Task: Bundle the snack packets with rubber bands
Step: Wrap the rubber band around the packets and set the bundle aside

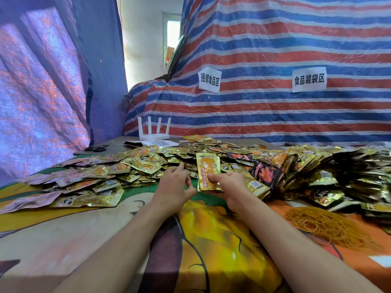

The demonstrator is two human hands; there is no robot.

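Observation:
A wide heap of gold snack packets [135, 166] covers the far part of the table, with some black-and-red packets [265, 169] among them. My right hand [229, 188] grips a small stack of gold packets [208, 169] by its lower end, thumb on the top packet, the stack tilted up toward me. My left hand [174, 185] hovers just left of that stack with fingers loosely spread, holding nothing. A pile of tan rubber bands [323, 226] lies on the cloth to the right of my right forearm.
A colourful printed cloth [63, 235] covers the table in front of me. A white router [154, 131] and black scissors [96, 148] sit at the far left edge. Striped tarpaulin [264, 49] with two paper signs hangs behind.

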